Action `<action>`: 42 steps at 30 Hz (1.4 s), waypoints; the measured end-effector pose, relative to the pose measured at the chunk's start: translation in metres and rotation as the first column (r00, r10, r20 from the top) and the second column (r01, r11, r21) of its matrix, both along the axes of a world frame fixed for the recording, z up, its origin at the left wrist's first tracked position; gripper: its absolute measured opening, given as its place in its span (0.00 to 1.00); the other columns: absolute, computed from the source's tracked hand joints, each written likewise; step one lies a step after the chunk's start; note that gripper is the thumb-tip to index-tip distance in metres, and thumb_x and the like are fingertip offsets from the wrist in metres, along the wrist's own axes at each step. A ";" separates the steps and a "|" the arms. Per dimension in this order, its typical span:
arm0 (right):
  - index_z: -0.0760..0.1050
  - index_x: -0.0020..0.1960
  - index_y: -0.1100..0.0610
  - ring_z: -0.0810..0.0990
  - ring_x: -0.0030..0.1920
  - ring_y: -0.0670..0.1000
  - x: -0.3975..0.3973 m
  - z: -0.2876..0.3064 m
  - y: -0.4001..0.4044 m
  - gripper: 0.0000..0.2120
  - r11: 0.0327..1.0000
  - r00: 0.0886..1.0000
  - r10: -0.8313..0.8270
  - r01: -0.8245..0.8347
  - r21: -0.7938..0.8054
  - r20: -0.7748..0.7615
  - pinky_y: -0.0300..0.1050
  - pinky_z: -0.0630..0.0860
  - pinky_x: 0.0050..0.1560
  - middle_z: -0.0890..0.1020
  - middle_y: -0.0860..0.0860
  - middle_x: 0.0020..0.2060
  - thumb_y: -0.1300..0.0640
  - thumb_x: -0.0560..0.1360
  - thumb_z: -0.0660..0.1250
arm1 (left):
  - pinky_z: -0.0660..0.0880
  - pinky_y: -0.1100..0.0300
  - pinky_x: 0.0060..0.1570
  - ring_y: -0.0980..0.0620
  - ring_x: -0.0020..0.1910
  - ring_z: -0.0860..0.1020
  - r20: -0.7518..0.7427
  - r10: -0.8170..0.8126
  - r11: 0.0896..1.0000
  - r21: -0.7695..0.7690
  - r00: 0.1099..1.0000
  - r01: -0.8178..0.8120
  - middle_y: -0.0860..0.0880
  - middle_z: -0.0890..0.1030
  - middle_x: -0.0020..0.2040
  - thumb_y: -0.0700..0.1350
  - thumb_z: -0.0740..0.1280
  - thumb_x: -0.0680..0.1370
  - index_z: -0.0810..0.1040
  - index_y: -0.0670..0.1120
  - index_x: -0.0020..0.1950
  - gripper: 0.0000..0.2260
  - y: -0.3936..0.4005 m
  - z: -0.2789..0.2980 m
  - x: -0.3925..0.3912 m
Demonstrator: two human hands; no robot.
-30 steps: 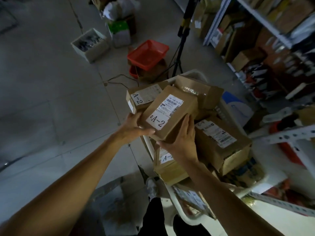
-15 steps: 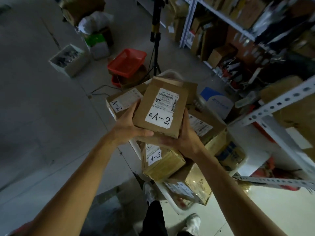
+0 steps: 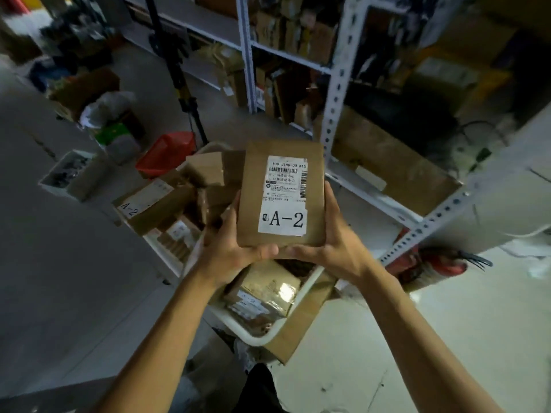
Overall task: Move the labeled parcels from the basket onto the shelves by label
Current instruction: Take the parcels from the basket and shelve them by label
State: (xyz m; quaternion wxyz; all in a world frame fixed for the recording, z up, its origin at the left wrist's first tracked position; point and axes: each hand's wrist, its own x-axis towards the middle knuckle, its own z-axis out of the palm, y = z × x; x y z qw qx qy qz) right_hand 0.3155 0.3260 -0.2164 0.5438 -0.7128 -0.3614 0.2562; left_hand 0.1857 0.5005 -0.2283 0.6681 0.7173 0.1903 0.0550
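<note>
A flat brown parcel [image 3: 253, 186] with a white label reading A-2 is held upright in front of me, above the basket. My left hand [image 3: 229, 251] grips its lower left edge and my right hand [image 3: 334, 242] grips its lower right edge, thumbs meeting under the bottom. Below it stands the white basket [image 3: 298, 302] holding several more brown parcels, one at the left [image 3: 149, 204] marked A-2. The white metal shelves [image 3: 337, 93] rise just behind and to the right of the held parcel.
The shelves hold many boxes, and a large cardboard box [image 3: 396, 168] lies on the lowest level. A red bin [image 3: 167, 153], a tripod [image 3: 182, 81], a white crate [image 3: 68, 174] and bags stand on the grey floor at the left. A red object [image 3: 432, 266] lies under the shelf.
Both hands lifted the A-2 parcel higher and turned it upright, label facing me. My view swung up and right towards the shelves.
</note>
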 end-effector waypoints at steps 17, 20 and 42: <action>0.48 0.73 0.34 0.73 0.66 0.36 -0.073 -0.022 -0.417 0.54 0.710 0.705 -0.704 0.703 -0.051 -0.082 0.30 0.73 0.59 0.71 0.35 0.68 0.54 0.63 0.82 | 0.77 0.50 0.62 0.55 0.65 0.78 -0.012 -0.668 0.744 0.030 0.744 0.668 0.55 0.79 0.66 0.54 0.83 0.59 0.57 0.59 0.77 0.52 -0.371 -0.024 0.083; 0.48 0.76 0.35 0.73 0.67 0.39 -0.095 -0.024 -0.471 0.57 0.543 0.541 -0.840 0.836 -0.083 -0.046 0.30 0.72 0.61 0.72 0.40 0.70 0.49 0.61 0.84 | 0.75 0.47 0.65 0.57 0.66 0.76 0.004 -0.795 0.603 0.104 0.606 0.791 0.57 0.76 0.67 0.58 0.82 0.58 0.53 0.60 0.79 0.57 -0.434 -0.020 0.103; 0.42 0.73 0.30 0.64 0.55 0.17 -0.249 -0.006 -0.724 0.54 -0.487 -0.509 -0.859 0.846 -0.216 -0.058 0.21 0.68 0.48 0.65 0.24 0.62 0.55 0.70 0.79 | 0.77 0.41 0.61 0.48 0.67 0.76 0.049 -0.890 -0.453 0.005 -0.453 0.891 0.52 0.76 0.69 0.54 0.82 0.64 0.57 0.58 0.79 0.49 -0.869 -0.010 0.109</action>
